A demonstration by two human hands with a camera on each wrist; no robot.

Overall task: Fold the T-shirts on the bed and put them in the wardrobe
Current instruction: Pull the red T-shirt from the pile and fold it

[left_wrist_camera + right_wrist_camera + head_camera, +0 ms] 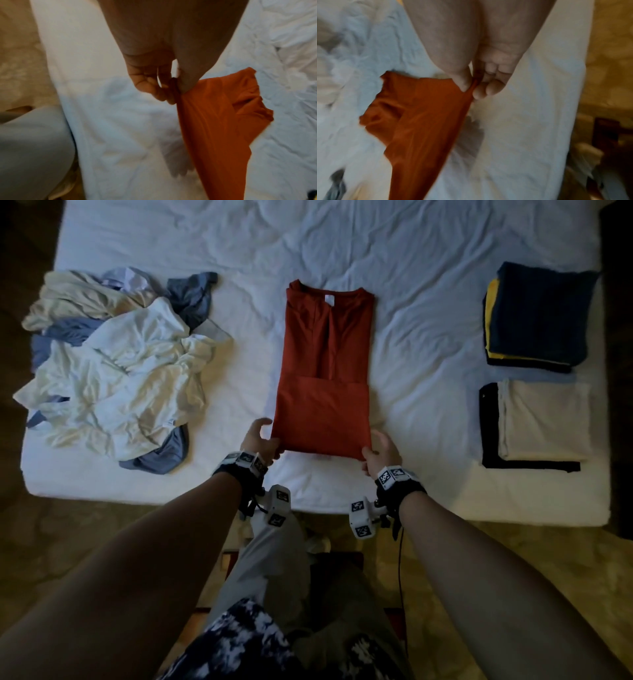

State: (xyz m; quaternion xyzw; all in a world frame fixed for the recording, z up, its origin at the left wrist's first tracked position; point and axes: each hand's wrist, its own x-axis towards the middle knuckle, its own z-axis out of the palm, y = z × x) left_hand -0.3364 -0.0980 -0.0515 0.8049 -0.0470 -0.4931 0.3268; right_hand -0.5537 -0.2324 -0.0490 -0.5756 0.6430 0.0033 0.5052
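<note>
Covering the bed [342, 241], a creased white sheet [428, 285].

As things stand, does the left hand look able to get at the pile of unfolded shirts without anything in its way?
Probably not right away: the left hand pinches the near corner of the red T-shirt. Once it lets go, only bare sheet of the bed lies between it and the pile of unfolded shirts.

T-shirt [325, 364]: rust red
Bed sheet [428, 251]: white
Unfolded pile [113, 364]: cream, white, blue
Folded stacks [537, 313]: navy, yellow — beige, black
Trousers [270, 563]: grey
</note>
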